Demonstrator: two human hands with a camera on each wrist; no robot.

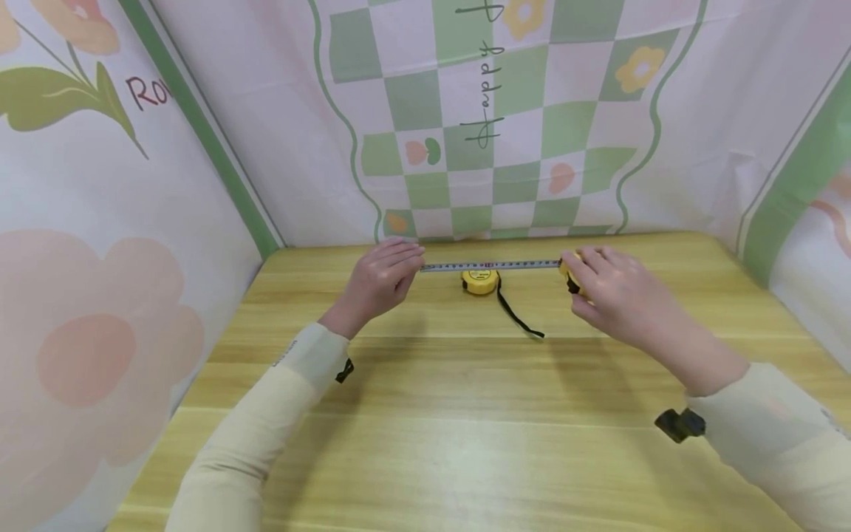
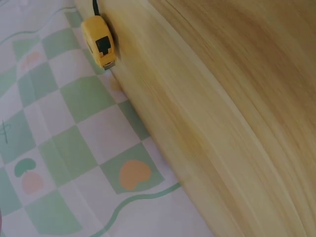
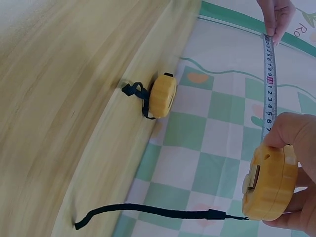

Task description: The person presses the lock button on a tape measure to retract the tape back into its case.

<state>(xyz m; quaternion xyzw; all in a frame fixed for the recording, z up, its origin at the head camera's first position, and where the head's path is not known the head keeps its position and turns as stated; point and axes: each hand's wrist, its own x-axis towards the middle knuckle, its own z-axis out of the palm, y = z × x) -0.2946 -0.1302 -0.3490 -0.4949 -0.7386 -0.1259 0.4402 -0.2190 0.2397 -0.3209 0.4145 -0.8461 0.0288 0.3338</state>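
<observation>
My left hand [image 1: 382, 279] pinches the free end of a pulled-out metal tape blade [image 1: 525, 264]. The blade runs straight across to a yellow tape measure [image 3: 270, 185], which my right hand [image 1: 618, 295] grips round its case. Black numbers and a red ten mark show along the blade. From the held case a black strap [image 3: 163, 211] hangs down in the right wrist view. A second yellow tape measure [image 1: 480, 282] stands on the table below the blade, apart from both hands. The left wrist view shows this second one, while my left hand is almost wholly outside it.
The wooden table [image 1: 465, 436] reaches to a printed cloth backdrop [image 1: 459, 103] at the back. A flowered cloth panel [image 1: 86, 295] rises on the left, another on the right. A black strap [image 1: 515, 312] trails from the second tape measure toward the front right.
</observation>
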